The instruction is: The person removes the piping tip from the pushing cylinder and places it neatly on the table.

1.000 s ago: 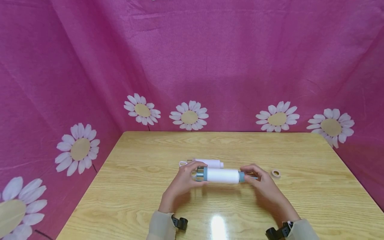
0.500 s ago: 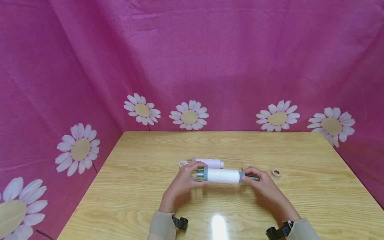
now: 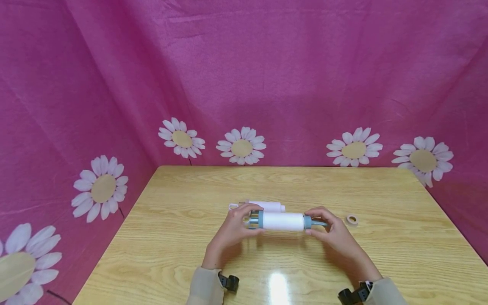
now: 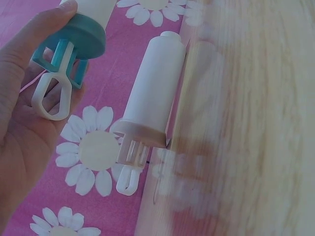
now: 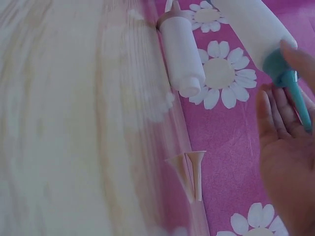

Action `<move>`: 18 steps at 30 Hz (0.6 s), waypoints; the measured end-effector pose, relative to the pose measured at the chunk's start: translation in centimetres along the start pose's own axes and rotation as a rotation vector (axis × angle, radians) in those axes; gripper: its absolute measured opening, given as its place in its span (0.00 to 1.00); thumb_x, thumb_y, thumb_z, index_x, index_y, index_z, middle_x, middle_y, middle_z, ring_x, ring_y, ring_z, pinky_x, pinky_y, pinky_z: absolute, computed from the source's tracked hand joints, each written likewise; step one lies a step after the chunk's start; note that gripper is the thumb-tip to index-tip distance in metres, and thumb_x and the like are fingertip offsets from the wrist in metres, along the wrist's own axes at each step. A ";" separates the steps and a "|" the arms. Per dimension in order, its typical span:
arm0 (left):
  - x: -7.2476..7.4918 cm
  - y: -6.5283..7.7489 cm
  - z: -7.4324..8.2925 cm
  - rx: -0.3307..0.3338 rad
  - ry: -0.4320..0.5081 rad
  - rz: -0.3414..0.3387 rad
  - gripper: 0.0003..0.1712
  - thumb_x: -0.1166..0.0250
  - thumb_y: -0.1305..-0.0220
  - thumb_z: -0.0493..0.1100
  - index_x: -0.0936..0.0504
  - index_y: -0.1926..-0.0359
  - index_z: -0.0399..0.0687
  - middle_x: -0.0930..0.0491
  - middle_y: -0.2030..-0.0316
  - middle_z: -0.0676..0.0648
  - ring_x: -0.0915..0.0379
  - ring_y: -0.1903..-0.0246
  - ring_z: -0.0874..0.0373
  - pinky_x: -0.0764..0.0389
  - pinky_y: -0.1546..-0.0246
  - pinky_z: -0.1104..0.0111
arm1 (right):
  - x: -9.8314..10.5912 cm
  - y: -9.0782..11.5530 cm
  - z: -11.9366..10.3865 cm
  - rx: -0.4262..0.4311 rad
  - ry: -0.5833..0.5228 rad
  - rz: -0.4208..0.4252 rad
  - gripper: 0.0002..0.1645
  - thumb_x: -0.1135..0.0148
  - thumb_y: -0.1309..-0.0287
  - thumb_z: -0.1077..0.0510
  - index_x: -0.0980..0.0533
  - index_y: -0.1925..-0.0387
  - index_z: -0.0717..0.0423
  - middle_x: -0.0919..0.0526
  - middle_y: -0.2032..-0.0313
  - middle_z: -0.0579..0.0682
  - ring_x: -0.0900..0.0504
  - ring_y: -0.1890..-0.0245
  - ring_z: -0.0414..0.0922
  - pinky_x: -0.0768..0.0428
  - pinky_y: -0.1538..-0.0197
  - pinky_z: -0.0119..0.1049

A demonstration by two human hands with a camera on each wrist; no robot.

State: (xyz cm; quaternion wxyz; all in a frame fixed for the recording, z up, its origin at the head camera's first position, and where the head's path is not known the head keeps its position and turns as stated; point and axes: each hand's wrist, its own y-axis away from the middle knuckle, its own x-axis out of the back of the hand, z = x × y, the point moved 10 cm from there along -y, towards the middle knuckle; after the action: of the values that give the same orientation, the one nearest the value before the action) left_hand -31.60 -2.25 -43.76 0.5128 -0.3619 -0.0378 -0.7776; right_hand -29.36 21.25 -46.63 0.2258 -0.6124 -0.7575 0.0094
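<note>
A white piping syringe [image 3: 284, 221] with teal end parts lies level between both hands, just above the table. My left hand [image 3: 233, 222] holds its plunger end, fingers at the far side and thumb at the near side of the teal collar [image 4: 81, 37]. A white loop handle [image 4: 51, 96] sticks out there, by the palm. At the other end my right hand [image 3: 329, 226] pinches the teal nozzle cap [image 5: 276, 66] between thumb and fingers. The thin teal nozzle [image 5: 299, 102] points towards the right palm.
Behind the held syringe, a second white syringe [image 3: 269, 206] with a beige collar [image 4: 140, 132] lies on the wooden table [image 3: 183, 237]. A small beige ring-shaped piece [image 3: 352, 219] sits beyond the right hand. Pink flowered cloth [image 3: 289, 84] hangs behind the table.
The right fingers and thumb have shifted their hold around the nozzle cap, and more of the teal nozzle shows. The left hand keeps its grip with hardly any movement.
</note>
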 end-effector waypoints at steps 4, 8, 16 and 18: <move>0.1 -0.1 0.1 -0.005 -0.005 0.005 0.29 0.22 0.51 0.43 0.20 0.46 0.48 0.19 0.47 0.47 0.25 0.49 0.53 0.18 0.51 0.51 | 0.3 0.1 0.5 -0.048 0.010 0.017 0.21 0.41 0.34 0.61 0.28 0.42 0.63 0.22 0.46 0.41 0.24 0.50 0.27 0.22 0.49 0.25; 0.1 -0.1 0.3 -0.007 -0.021 0.009 0.29 0.22 0.51 0.43 0.20 0.47 0.49 0.19 0.47 0.47 0.25 0.50 0.54 0.17 0.51 0.51 | 0.6 0.1 1.4 -0.160 0.006 0.033 0.20 0.52 0.26 0.55 0.25 0.47 0.68 0.20 0.56 0.31 0.22 0.56 0.28 0.20 0.52 0.27; 0.0 0.0 0.4 -0.014 -0.030 -0.001 0.29 0.22 0.52 0.41 0.20 0.46 0.46 0.19 0.47 0.47 0.25 0.48 0.53 0.18 0.50 0.51 | 0.2 0.1 2.3 -0.287 0.039 -0.021 0.24 0.52 0.26 0.51 0.21 0.57 0.70 0.17 0.63 0.51 0.21 0.65 0.34 0.20 0.56 0.30; 0.0 0.0 0.5 -0.020 -0.032 -0.002 0.29 0.22 0.52 0.41 0.20 0.47 0.46 0.19 0.47 0.47 0.25 0.48 0.52 0.18 0.49 0.51 | 0.2 0.0 2.3 -0.282 0.045 -0.024 0.21 0.48 0.28 0.51 0.20 0.60 0.66 0.17 0.58 0.54 0.22 0.63 0.32 0.21 0.55 0.29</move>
State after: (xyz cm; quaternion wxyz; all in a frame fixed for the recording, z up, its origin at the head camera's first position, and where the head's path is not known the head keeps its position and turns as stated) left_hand -31.34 -2.02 -43.35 0.5076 -0.3793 -0.0386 -0.7727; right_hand -30.14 22.00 -48.61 0.1546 -0.6290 -0.7534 -0.1134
